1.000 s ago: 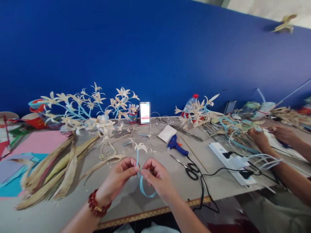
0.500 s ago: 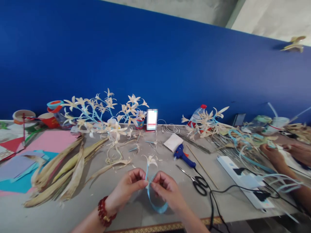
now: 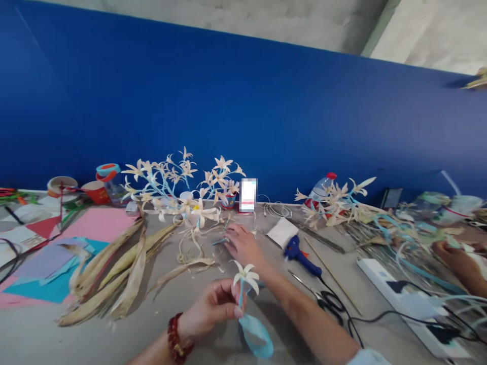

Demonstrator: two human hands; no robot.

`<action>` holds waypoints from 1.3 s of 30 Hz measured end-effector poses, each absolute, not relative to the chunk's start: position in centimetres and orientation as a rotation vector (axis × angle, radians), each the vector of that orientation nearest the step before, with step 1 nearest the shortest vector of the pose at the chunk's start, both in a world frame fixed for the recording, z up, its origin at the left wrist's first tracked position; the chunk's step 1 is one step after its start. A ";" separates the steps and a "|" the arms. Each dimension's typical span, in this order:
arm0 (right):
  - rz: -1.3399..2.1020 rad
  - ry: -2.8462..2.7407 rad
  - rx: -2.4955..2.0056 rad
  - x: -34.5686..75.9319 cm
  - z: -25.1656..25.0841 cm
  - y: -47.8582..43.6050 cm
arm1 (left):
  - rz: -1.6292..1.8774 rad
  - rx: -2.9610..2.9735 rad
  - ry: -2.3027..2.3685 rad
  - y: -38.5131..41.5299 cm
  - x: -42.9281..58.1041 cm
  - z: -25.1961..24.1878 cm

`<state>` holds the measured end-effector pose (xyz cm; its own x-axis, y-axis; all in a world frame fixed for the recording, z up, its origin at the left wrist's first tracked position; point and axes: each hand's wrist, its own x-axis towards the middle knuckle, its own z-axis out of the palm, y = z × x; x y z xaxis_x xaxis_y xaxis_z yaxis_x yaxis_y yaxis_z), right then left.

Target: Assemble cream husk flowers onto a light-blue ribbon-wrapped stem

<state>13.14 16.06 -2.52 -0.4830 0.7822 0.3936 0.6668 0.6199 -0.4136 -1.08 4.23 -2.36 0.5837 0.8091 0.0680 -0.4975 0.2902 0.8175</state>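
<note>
My left hand (image 3: 218, 303) pinches the blue-wrapped stem of a small cream-white flower (image 3: 246, 275) between thumb and fingers. From the same grip a loop of light blue tape (image 3: 258, 338) hangs down on the right. My right hand (image 3: 243, 245) is stretched forward over the table, fingers extended, palm down. Its fingertips are beside a small blue-stemmed piece (image 3: 219, 242) lying on the tabletop; whether they touch it is hard to see.
Flower branches (image 3: 163, 182) stand at the back, left of a phone (image 3: 248, 195). Dried husks (image 3: 125, 274) and coloured paper lie left. A blue glue gun (image 3: 302, 256), scissors (image 3: 331, 304) and a power strip (image 3: 407, 304) are on the right, near another person's hand (image 3: 456, 258).
My right hand has let go of the blue tape and reached forward to the small pieces. My left hand still holds the flower and tape. The view has shifted slightly left.
</note>
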 end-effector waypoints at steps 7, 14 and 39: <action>0.114 -2.448 -1.125 11.5 -1.8 17.5 | 0.971 0.829 0.440 4.2 -1.2 -1.9; 0.457 -2.225 -1.149 18.1 2.6 11.8 | 0.984 0.833 0.506 4.6 -1.4 -1.5; 1.790 -1.844 -0.890 19.8 3.1 8.0 | 0.908 1.043 0.652 5.5 -1.8 -1.9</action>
<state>19.78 8.02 3.13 -0.7073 0.6940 -0.1344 0.1550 -0.0332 -0.9874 -1.77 5.47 -1.93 0.4879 0.8720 -0.0381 -0.3144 0.2163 0.9243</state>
